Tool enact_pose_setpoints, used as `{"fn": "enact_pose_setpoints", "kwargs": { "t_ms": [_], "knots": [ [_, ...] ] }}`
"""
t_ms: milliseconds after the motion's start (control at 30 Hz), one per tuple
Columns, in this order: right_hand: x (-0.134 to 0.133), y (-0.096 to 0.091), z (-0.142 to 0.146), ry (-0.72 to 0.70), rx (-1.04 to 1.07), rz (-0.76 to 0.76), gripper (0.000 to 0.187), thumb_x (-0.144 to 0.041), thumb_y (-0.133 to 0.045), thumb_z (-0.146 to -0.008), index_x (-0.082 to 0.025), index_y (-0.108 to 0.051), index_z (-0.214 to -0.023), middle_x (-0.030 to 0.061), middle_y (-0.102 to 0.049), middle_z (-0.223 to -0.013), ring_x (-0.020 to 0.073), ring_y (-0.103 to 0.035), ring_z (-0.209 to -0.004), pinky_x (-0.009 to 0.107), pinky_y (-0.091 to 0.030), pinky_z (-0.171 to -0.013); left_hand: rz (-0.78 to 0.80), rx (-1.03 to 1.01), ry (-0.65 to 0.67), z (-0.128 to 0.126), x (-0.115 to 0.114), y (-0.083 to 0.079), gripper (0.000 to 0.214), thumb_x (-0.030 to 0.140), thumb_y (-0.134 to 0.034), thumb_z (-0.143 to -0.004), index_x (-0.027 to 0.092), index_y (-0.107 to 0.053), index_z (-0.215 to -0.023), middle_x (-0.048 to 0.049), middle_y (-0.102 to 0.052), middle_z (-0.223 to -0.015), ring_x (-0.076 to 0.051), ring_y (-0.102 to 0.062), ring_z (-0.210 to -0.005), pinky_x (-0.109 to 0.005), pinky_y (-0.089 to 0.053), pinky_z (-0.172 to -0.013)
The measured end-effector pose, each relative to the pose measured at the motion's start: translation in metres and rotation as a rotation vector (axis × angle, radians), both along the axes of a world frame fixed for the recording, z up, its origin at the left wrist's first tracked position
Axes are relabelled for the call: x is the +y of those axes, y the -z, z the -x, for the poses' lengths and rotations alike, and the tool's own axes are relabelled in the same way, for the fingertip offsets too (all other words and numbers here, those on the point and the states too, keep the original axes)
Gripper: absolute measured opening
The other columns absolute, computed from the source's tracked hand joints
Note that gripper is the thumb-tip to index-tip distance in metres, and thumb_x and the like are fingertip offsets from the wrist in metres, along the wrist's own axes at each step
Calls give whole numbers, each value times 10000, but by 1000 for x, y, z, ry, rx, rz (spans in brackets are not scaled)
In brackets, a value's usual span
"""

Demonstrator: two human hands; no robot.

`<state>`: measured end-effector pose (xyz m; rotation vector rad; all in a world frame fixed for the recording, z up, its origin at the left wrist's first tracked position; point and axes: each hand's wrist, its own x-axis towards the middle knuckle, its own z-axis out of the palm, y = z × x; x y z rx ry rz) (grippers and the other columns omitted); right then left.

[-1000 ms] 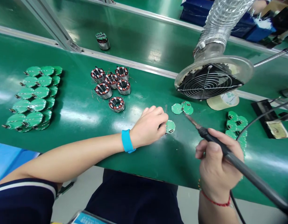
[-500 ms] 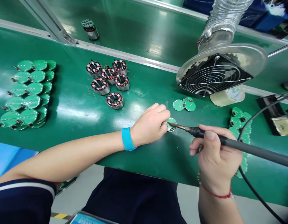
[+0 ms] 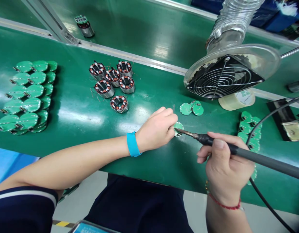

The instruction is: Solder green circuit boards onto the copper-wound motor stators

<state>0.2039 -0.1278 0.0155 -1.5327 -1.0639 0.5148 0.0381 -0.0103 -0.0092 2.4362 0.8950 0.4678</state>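
A soldering iron (image 3: 236, 150) is gripped in my right hand (image 3: 227, 165), thumb on top of its handle. Its tip points left and meets a small round green circuit board (image 3: 179, 128) on the bench. Beside that board's left edge is my left hand (image 3: 159, 126), closed, a blue band round the wrist. Its fingertips are turned away, so what they pinch is hidden. Just beyond the board lie three loose round boards (image 3: 185, 109).
A fume extractor fan (image 3: 224, 77) hangs at the upper right, before a tape roll (image 3: 238, 99). Several copper-wound stators (image 3: 119, 104) stand left of centre. Stacked boards lie at far left (image 3: 29, 121) and right (image 3: 254, 134). An iron stand (image 3: 283, 119) sits far right.
The wound stator topped with a board, behind the rail, has shifted left, and another metal part shows more at the right edge. My hands have barely moved; the iron's handle dips slightly.
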Motion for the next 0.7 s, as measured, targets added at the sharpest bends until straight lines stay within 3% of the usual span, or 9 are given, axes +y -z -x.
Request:
{"fn": "enact_pose_setpoints", "kwargs": {
  "t_ms": [167,233,333,400,467,567,700],
  "knots": [
    [-2,1,-2,45,12,-142,150,-357,-742,-1011,-211,-761,-1039,-58,-688,-609,121,-643,-418,235,-483,-372,-5,-10,-3,1,0,-1,244,55,-495,-897,233,-417,-750,-24,-474,-789,-217,-486,-825,-384,-498,-872],
    [-1,2,-3,38,-4,-177,173,-326,-746,-1006,-226,-756,-1147,-28,-760,-737,141,-711,-507,260,-554,-431,-3,-12,-3,1,0,0,244,53,-497,-896,233,-419,-750,-25,-476,-788,-217,-492,-823,-385,-499,-871],
    [3,7,0,-29,-102,-54,323,-325,-662,-1056,-262,-671,-1372,43,-830,-1031,213,-829,-822,387,-703,-731,-13,-35,-10,1,0,0,233,52,-496,-894,229,-432,-757,-23,-481,-791,-214,-501,-826,-382,-504,-873],
    [7,15,4,-113,-215,51,361,-332,-633,-1066,-292,-623,-1425,72,-815,-1198,261,-815,-1090,495,-676,-981,-12,-47,-13,1,0,0,221,53,-496,-894,225,-447,-765,-24,-491,-800,-214,-507,-837,-380,-506,-879],
    [11,24,8,-211,-311,106,421,-355,-679,-1034,-315,-589,-1443,89,-767,-1345,293,-744,-1275,549,-606,-1112,6,-48,-17,1,1,0,214,56,-502,-895,221,-458,-767,-28,-505,-812,-216,-515,-854,-381,-505,-889],
    [17,35,11,-286,-370,116,496,-353,-687,-1019,-326,-529,-1488,104,-719,-1422,301,-700,-1339,543,-599,-1110,82,-62,-31,4,4,-1,197,69,-529,-902,211,-489,-771,-33,-532,-837,-217,-535,-884,-376,-503,-893],
    [20,38,10,-310,-404,129,454,-296,-622,-1040,-335,-526,-1482,89,-738,-1387,279,-714,-1302,500,-614,-1062,295,-145,-25,14,14,-3,136,124,-572,-918,203,-545,-810,-17,-573,-878,-187,-570,-863,-331,-502,-831]
  ]
}}
